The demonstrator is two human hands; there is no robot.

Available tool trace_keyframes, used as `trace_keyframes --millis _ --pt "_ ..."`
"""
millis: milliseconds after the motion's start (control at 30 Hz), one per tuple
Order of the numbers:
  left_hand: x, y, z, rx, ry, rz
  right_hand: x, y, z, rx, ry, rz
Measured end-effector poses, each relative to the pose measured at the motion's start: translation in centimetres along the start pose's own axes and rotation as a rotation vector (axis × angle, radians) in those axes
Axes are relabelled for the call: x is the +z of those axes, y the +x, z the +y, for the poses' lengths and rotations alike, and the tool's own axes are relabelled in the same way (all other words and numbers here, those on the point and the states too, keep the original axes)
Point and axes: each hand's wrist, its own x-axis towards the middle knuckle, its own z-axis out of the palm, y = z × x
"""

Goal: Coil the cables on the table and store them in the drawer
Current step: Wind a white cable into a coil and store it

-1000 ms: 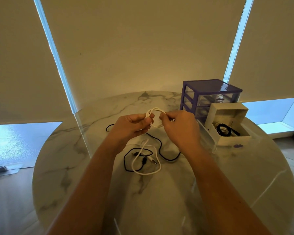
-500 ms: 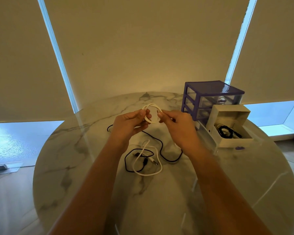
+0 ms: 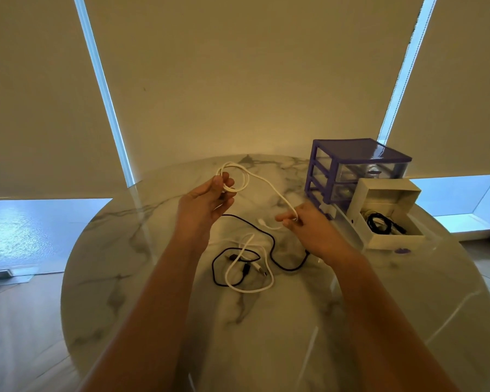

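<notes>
Holding black cables (image 3: 379, 223): open drawer (image 3: 391, 237)

On the round marble table (image 3: 142, 278) are seen a black cable (image 3: 277, 251), a white cable (image 3: 249, 290), a purple drawer unit (image 3: 351, 154) and an open white drawer (image 3: 391, 236).

Drawer unit (image 3: 351, 168) at worktop (image 3: 266, 335) right rear, open drawer (image 3: 391, 219) in front of it with cables inside, loose cables (image 3: 246, 267) mid-worktop, left hand (image 3: 203, 202) and right hand (image 3: 311, 224) above them, cable (image 3: 266, 183) strung between hands
</notes>
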Motion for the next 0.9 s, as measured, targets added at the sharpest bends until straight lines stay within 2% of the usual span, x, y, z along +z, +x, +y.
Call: trace_keyframes --millis 133,267,400,500,567,733,900 --pt "0.2 -0.2 -0.1 -0.007 -0.013 -0.027 0.2 -0.1 0.4 0.057 0.039 0.007" --pt "0.0 -0.2 -0.1 -0.013 -0.046 -0.052 0.2 0.0 0.9 0.118 0.230 0.114" --pt "0.4 -0.4 -0.2 -0.039 -0.017 -0.088 -0.2 0.3 0.4 0.103 0.737 0.214" --pt "1.0 -0.6 -0.5 -0.053 0.033 -0.114 -0.1 0.1 -1.0 0.056 1.101 0.131" --pt "1.2 -0.7 -0.6 -0.062 0.051 -0.126 0.2 0.0 -1.8 0.043 1.228 0.091" --pt "1.6 -0.9 -0.7 -0.075 0.062 -0.113 0.3 -0.3 -2.2 0.042 1.259 0.046" --pt "2.0 -1.1 -0.9 -0.083 0.101 -0.128 0.7 -0.4 -2.7 0.119 1.239 -0.018"
